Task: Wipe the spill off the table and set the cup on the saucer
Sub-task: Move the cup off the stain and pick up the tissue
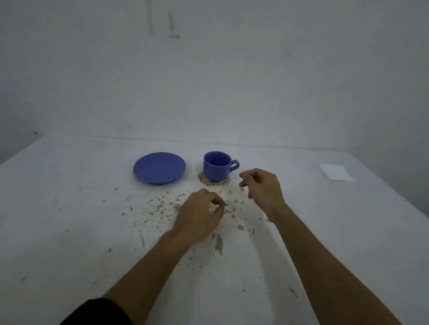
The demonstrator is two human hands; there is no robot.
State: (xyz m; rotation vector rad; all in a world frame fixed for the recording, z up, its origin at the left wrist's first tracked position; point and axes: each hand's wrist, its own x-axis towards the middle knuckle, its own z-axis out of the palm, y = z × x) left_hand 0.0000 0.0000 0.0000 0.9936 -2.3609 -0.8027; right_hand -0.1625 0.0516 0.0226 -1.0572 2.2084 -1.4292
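Note:
A blue cup point(217, 166) stands upright on the white table point(56, 216), handle to the right, inside a brownish ring of spill point(204, 179). A blue saucer point(159, 168) lies bare just left of the cup. Brownish spill spots point(161, 205) are scattered over the table in front of both. My left hand point(198, 215) hovers over the spots with fingers loosely curled and nothing in it. My right hand point(260, 187) is just right of the cup, below its handle, fingers curled and apart, not touching it.
A white folded paper or cloth point(336, 172) lies at the far right of the table. A plain wall point(213, 75) rises right behind the table's far edge. The table's left and right edges slope off toward me.

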